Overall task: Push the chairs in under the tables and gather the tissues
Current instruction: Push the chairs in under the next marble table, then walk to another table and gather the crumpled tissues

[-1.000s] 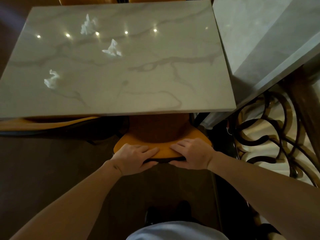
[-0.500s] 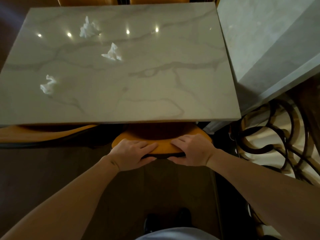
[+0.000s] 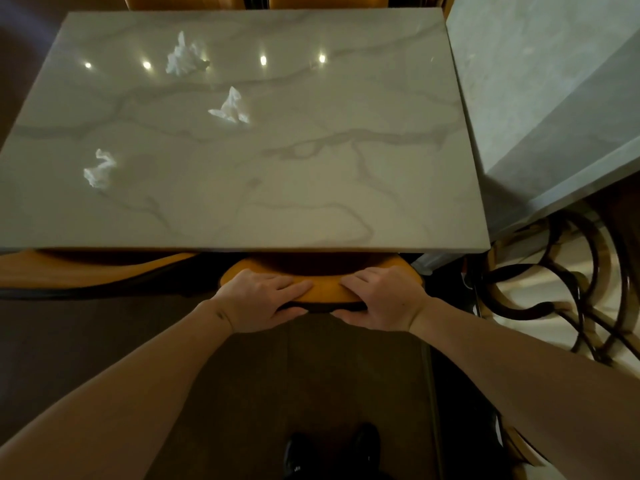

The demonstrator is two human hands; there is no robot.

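Observation:
An orange chair stands at the near edge of the marble table, its seat mostly hidden under the tabletop. My left hand and my right hand both grip the top of its backrest, side by side. Three crumpled white tissues lie on the table's left half: one at the far side, one near the middle, one close to the left edge.
A second orange chair sits under the table's near left edge. Two more chair backs show beyond the far edge. A grey marble ledge and a dark scrolled iron railing stand on the right. My feet are on dark floor.
Both hands have pushed the chair forward, so its seat has slid further beneath the tabletop and less orange shows. The tissues have not moved.

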